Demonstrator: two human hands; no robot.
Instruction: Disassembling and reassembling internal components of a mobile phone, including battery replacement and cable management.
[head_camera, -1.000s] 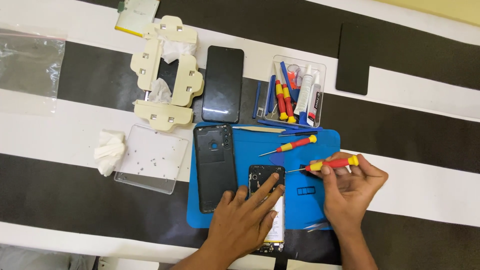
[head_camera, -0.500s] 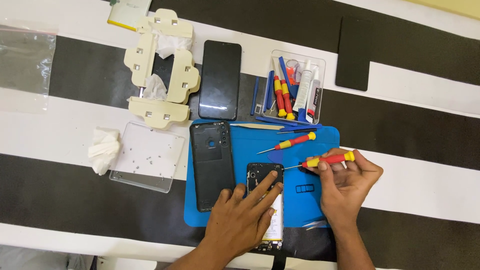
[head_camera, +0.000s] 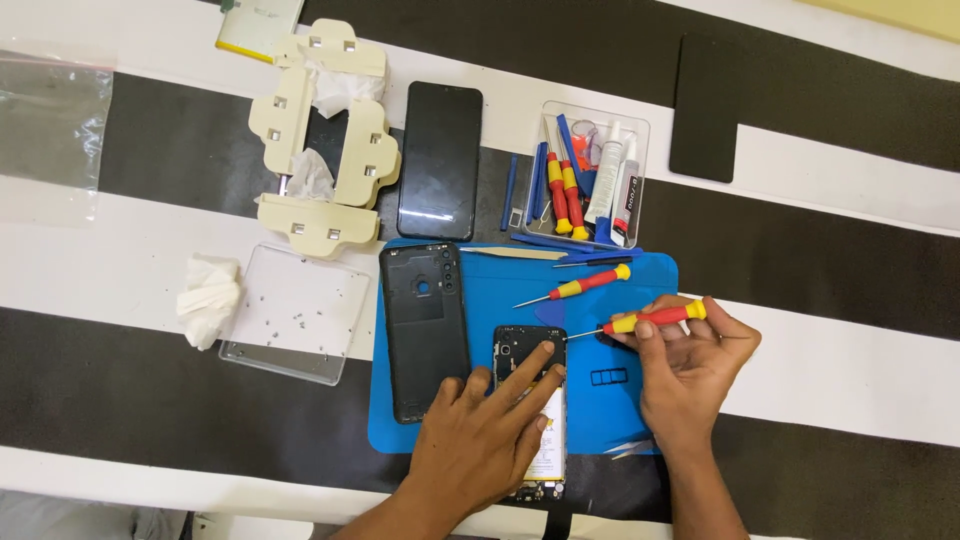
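Observation:
My left hand lies flat on an opened phone with its back removed, pressing it onto the blue work mat. A red and yellow screwdriver is pinched in the fingers of my right hand, its tip pointing left at the phone's upper right corner. The phone's black back cover rests on the mat to the left of the phone. A second red and yellow screwdriver lies on the mat above.
A clear tool box with screwdrivers and glue tubes stands behind the mat. A black phone screen, a cream plastic clamp jig, a clear tray with small screws, a crumpled tissue, a plastic bag and a black pad are spread around.
The screwdriver tip in my right hand has edged left, closer to the phone's upper corner. My left hand stays on the phone.

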